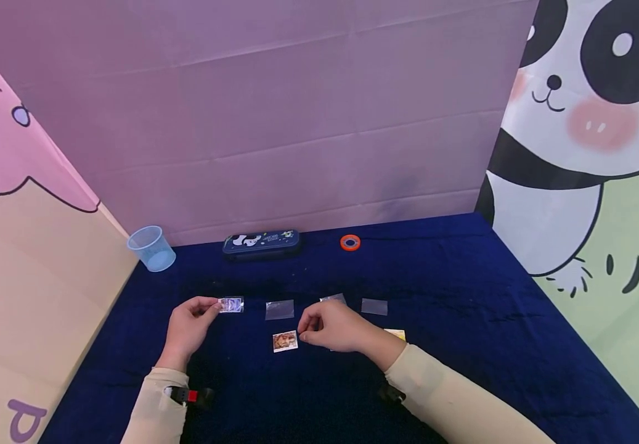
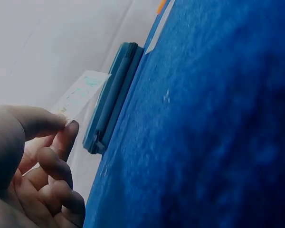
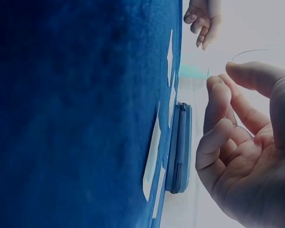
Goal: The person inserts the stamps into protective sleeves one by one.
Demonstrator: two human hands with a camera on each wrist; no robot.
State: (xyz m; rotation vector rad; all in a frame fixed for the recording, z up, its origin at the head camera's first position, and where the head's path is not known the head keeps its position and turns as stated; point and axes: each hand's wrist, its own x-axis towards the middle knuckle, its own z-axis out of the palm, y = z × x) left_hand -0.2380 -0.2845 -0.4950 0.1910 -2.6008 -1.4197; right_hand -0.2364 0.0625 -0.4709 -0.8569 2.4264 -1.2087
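Observation:
My left hand (image 1: 190, 320) pinches a small picture card in a clear sleeve (image 1: 232, 304) between thumb and index finger. The left wrist view has that sleeved card (image 2: 83, 92) raised above the blue cloth. Over the middle of the cloth hovers my right hand (image 1: 334, 325), its thumb and loosely bent fingers apart with nothing visible between them. Just left of its fingertips lies a brown picture card (image 1: 284, 341). Clear sleeves (image 1: 280, 309) lie in a row behind, one partly covered by the right hand. A yellow card (image 1: 395, 334) is mostly hidden by the right forearm.
At the back of the blue cloth (image 1: 435, 277) lies a dark blue panda pencil case (image 1: 260, 244). A translucent blue cup (image 1: 153, 250) stands at the back left corner. An orange ring-shaped roll (image 1: 350, 242) lies right of the case. Printed fabric walls enclose the table.

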